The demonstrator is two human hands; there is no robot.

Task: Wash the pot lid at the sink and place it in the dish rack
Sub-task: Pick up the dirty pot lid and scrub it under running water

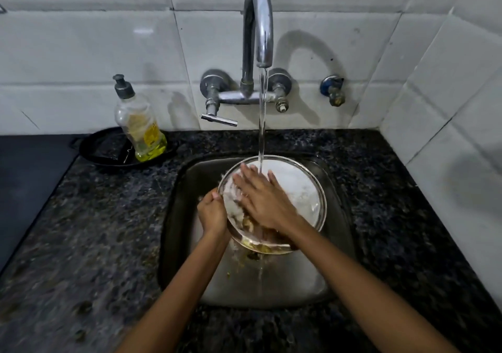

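A round steel pot lid (301, 189) is held tilted over the steel sink (190, 189), its inner face towards me. Water from the tap (258, 26) falls onto the lid's upper part. My left hand (212, 212) grips the lid's left rim. My right hand (260, 197) lies flat on the lid's face with its fingers spread, under the stream. Yellowish food residue clings to the lid's lower rim, and dirty water drips into the basin. No dish rack is in view.
A soap bottle (138, 124) with yellow liquid stands in a black pan (103, 151) on the dark granite counter (81, 230) at the back left. The tap lever (218, 118) sticks out left of the stream. White tiled walls close the back and right.
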